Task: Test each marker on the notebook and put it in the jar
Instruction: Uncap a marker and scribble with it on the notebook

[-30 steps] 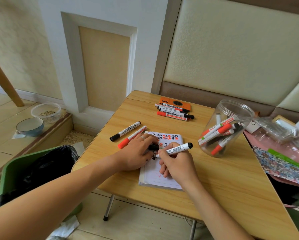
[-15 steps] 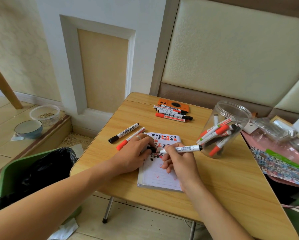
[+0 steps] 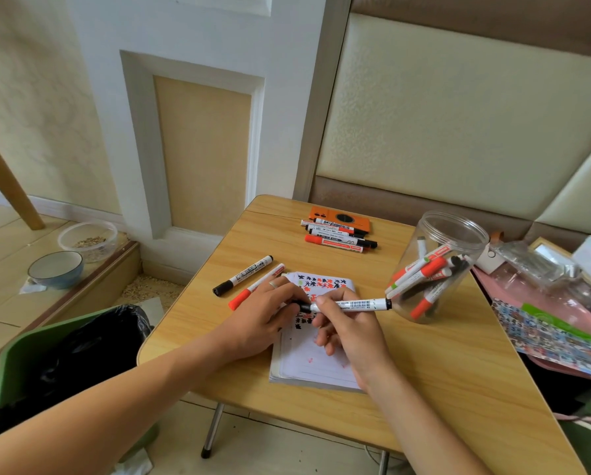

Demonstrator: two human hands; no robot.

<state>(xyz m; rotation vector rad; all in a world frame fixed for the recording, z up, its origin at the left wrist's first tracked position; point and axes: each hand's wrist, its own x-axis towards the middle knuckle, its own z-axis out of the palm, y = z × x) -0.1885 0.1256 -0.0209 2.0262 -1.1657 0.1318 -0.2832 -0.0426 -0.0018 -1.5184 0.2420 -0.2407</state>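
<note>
The black marker has swung from upright to nearly level above the notebook. The right hand pinches its barrel while the left hand pinches the cap at its tip, likely recapping; jar next.

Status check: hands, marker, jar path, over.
Right hand grips marker over notebook; left hand pinches its black cap end. Jar open, path unobstructed.
</note>
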